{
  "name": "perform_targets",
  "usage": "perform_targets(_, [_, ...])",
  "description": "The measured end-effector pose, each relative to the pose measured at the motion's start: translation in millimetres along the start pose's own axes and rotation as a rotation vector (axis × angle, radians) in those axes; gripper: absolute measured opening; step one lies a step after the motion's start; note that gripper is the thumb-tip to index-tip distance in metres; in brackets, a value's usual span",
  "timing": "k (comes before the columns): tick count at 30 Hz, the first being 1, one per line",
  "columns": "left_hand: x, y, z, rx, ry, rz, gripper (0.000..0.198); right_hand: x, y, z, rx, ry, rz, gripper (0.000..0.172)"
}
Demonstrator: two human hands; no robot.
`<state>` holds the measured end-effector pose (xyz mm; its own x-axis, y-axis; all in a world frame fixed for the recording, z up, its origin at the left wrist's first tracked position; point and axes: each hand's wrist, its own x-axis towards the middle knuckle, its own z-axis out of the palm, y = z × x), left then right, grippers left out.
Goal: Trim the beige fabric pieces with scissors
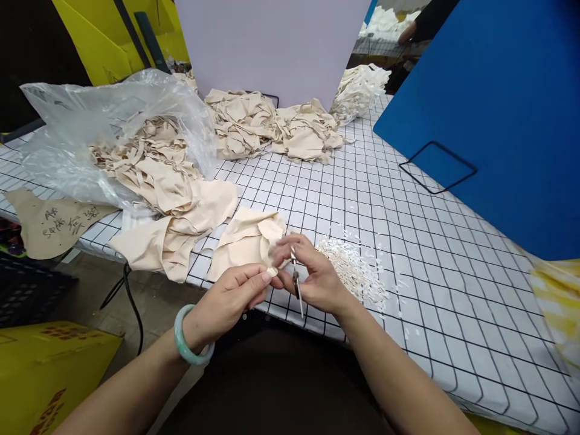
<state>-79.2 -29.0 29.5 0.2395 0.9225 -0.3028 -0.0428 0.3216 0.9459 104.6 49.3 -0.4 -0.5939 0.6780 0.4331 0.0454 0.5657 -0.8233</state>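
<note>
Cloth (pixel 240 240) looks light, floppy, best gripped by its edge. Left hand (pixel 240 290) pinches it there; right hand (pixel 319 281) curls round snips (pixel 297 285)!

The counter (pixel 435 241) is showing a black grid on white. Near the centre, the fabric piece (pixel 238 241) is looking plain beige; at 12 o'clock the panel (pixel 272 48) is showing pale lilac, at 2 o'clock the board (pixel 493 103) solid blue.

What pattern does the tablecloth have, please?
The tablecloth has a black grid on white; head view.
</note>
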Motion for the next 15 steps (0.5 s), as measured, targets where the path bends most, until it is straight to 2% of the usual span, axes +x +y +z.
perform_targets(1, [0, -1, -1.3, 0.028, 0.010, 0.002, 0.036, 0, 0, -3, 0.004, -0.043, 0.002, 0.012])
perform_targets(4, [0, -3, -5.5, 0.097, 0.065, -0.004, 0.035, 0, 1, -6, 0.034, -0.063, 0.021, 0.012])
perform_targets(7, [-1, -6, -8.6, 0.112, 0.093, 0.006, 0.031, 3, 5, -1, 0.036, -0.125, 0.001, 0.021])
perform_targets(9, [-2, -8, -9.9, 0.065, 0.107, 0.003, 0.030, 5, 9, 3, -0.013, -0.142, -0.022, 0.018])
perform_targets(15, [-4, -11, -11.0, -0.043, 0.178, -0.012, 0.033, -9, 5, 9, -0.167, 0.137, -0.124, 0.016])
